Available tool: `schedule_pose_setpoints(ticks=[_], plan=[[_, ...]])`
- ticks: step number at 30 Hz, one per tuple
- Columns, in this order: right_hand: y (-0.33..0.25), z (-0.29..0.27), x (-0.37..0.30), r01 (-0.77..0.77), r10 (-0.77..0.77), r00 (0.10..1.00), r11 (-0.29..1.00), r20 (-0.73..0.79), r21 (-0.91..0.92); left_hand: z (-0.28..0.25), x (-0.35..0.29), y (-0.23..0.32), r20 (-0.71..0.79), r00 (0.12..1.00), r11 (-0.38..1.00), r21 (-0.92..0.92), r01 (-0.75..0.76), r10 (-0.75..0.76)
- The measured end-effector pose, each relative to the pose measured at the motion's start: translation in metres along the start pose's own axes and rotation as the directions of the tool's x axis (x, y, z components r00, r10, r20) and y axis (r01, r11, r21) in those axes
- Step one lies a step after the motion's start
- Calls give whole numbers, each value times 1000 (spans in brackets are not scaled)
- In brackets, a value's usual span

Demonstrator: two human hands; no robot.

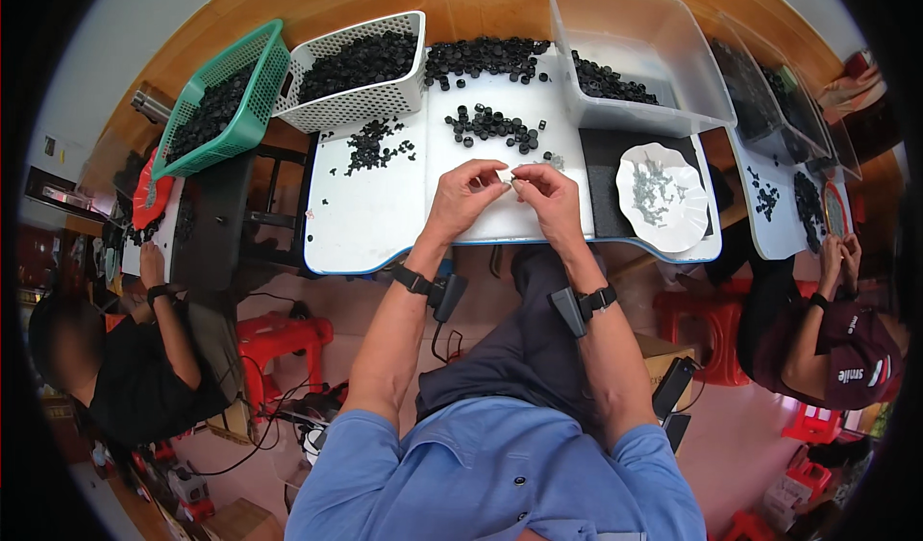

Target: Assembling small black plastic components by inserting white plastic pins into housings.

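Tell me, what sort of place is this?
Probably a small workshop for handling tiny parts. A white perforated plastic basket holds heaps of small black pieces, a white scalloped plate holds small translucent pieces, and a person in black and a person in maroon are at neighbouring white tables.

Piece point(505, 176) between left grip point(468, 195) and right grip point(550, 197) too small for identification, blue shirt point(500, 483) cut off below

A red stool point(279, 337) stands left, a second stool point(726, 341) right; pink floor point(735, 435) beneath.
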State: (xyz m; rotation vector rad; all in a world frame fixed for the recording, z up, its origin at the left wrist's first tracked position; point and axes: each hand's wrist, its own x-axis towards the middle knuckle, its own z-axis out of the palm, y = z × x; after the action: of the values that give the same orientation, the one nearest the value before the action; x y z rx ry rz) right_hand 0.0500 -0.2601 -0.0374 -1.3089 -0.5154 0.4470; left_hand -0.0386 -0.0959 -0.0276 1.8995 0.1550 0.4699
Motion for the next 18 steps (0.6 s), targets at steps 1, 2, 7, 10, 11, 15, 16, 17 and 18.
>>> schedule_pose_setpoints(ticks=[1, 2, 7, 10, 11, 15, 16, 17, 18], plan=[[2, -1, 0, -10, 8, 999, 999, -40, -42, -1, 3, 0, 0, 1000, 1000, 3, -4, 4], [2, 0, 0, -6, 5, 999, 999, -39, -39, -2, 7, -3, -140, 990, 998, 68, 6, 3], [6, 0, 1, 80, -78, 992, 997, -98, 15, -23, 37, -11, -272, 960, 856, 511, 83, 69], [8, -1, 0, 83, -81, 989, 996, -120, 14, -27, 47, -6, -178, 984, 802, 589, 98, 11], [8, -1, -1, 85, -82, 989, 996, -123, 17, -28, 48, -6, -174, 985, 800, 592, 95, 12], [8, -2, -3, 72, -68, 989, 997, -135, 30, -24, 44, 0, -124, 990, 788, 616, 26, 65], [8, -2, -4, 78, -73, 987, 996, -144, 33, -21, 39, 2, -89, 986, 797, 601, -59, 139], [8, -2, -4, 74, -68, 987, 997, -147, 34, -16, 33, 4, -86, 987, 798, 600, -57, 135], [8, -2, -4, 92, -83, 982, 994, -167, 50, -7, 27, 6, -102, 994, 899, 438, 0, 50]])
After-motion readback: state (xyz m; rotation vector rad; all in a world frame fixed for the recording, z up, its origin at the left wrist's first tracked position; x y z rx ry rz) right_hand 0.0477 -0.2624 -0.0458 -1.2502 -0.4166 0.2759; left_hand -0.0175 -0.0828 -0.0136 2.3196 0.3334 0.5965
